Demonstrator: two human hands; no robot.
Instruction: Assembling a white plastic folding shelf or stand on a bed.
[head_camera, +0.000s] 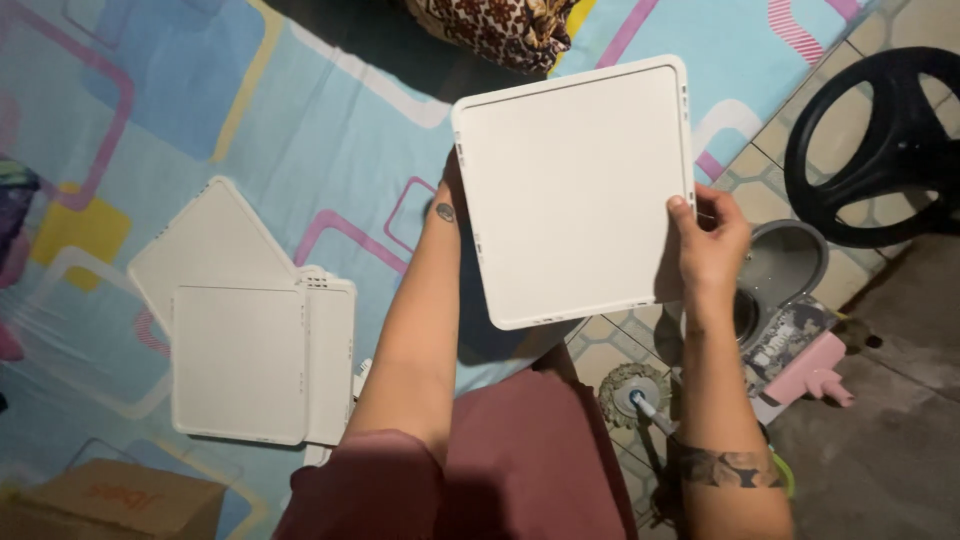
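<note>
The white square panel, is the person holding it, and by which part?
Yes. Both hands hold the white square panel by its opposite side edges: the right hand grips the right edge, the left hand, mostly hidden behind it, the left edge.

home floor; patterned mat (300, 120); tiled floor (770, 170); mop (640, 395)

Both forearms are extended forward, bare. Left hand (447, 200) is mostly hidden, only wrist with small tattoo seen. Right hand (712, 240) is raised, thumb pressed in a closed grip, fingers hidden behind. Tattoo is seen on right forearm.
</note>
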